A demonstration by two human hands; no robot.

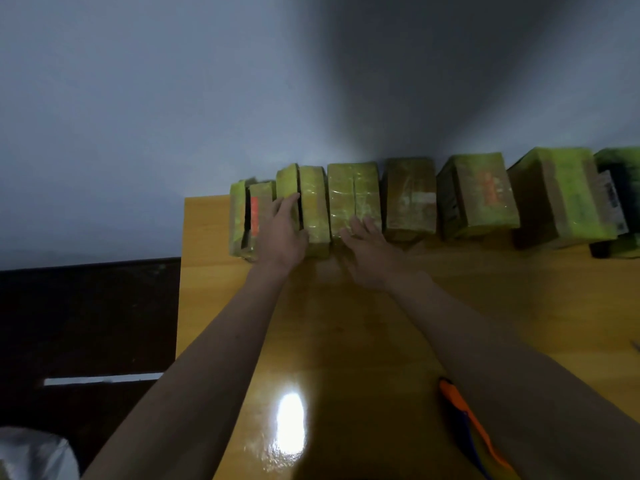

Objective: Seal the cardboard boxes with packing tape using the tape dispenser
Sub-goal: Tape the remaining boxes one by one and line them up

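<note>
Head: boxes (408,199) upright, row along wall (173,98).

Nine taped boxes (410,199), two hands (282,233), one orange-handled tool (464,414).

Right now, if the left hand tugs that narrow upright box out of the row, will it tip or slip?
The narrow box stands on edge against the wall, so it probably tips easily once freed. Its glossy tape wrap looks slippery. The left hand lies on it with fairly straight fingers.
</note>
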